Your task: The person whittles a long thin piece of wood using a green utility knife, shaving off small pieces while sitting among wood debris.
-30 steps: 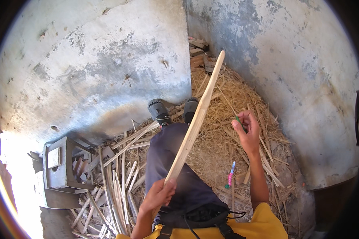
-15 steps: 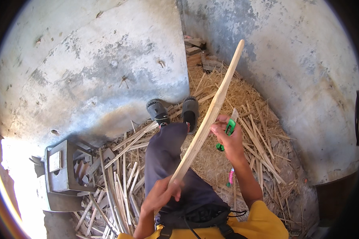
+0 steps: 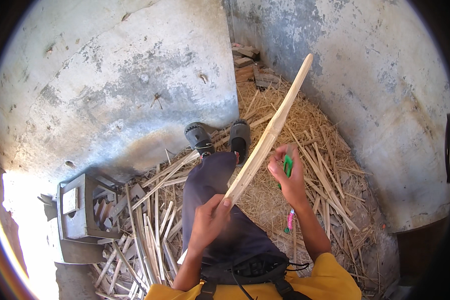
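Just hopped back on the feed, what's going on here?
The left hand grips a long wooden strip toward its near end, and the strip slants up and away to the right. The right hand holds a green tool beside the strip, apparently not touching it. A pink-and-green item lies on the ground, partly hidden by the right forearm. Pale shavings cover the floor ahead, and loose strips are heaped on the left.

From where I stand, the left hand [image 3: 211, 220] is closed above the thigh [image 3: 252, 241], thumb [image 3: 227, 202] on top; the right hand [image 3: 290, 175] is farther forward, fingers [image 3: 291, 149] curled, forearm [image 3: 312, 230] slanting inward.
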Motion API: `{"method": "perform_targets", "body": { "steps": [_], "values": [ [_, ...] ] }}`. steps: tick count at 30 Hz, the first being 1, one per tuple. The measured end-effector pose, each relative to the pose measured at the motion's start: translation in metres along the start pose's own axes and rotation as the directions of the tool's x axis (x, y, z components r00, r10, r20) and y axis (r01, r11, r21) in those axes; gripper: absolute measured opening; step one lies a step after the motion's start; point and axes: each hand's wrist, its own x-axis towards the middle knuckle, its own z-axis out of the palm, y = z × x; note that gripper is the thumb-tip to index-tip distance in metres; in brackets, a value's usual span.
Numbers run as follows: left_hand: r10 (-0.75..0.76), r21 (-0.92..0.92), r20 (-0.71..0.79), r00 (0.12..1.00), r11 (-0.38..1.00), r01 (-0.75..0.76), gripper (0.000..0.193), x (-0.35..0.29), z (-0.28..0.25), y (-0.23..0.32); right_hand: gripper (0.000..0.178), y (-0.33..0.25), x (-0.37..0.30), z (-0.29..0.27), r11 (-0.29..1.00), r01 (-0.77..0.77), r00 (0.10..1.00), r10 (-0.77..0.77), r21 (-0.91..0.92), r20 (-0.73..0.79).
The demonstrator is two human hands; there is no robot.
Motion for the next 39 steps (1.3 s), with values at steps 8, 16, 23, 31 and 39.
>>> {"method": "perform_targets", "body": {
  "steps": [8,16,23,31,39],
  "values": [
    [0.022,0.021,-0.113,0.993,1.0,-0.02,0.032,-0.013,0.007,0.01,0.029,-0.006,-0.034,0.007,0.814,0.371,0.914,-0.235,-0.447,0.329],
    [0.012,-0.107,-0.049,0.999,0.994,-0.017,0.033,-0.022,0.004,0.016,0.024,-0.011,-0.034,0.019,0.643,0.559,0.829,-0.419,-0.524,0.37],
    [0.02,-0.109,-0.072,0.997,0.994,-0.028,0.036,-0.024,0.009,0.022,0.024,-0.01,-0.034,0.021,0.639,0.589,0.808,-0.46,-0.495,0.368],
    [0.052,0.03,-0.1,0.994,0.998,-0.049,0.037,-0.026,0.009,0.021,0.026,-0.008,-0.036,0.023,0.608,0.553,0.832,-0.442,-0.569,0.336],
    [-0.021,0.021,-0.12,0.993,1.0,0.024,0.037,-0.029,0.005,0.018,0.024,-0.005,-0.029,0.024,0.596,0.533,0.842,-0.444,-0.6,0.306]
  ]
}}
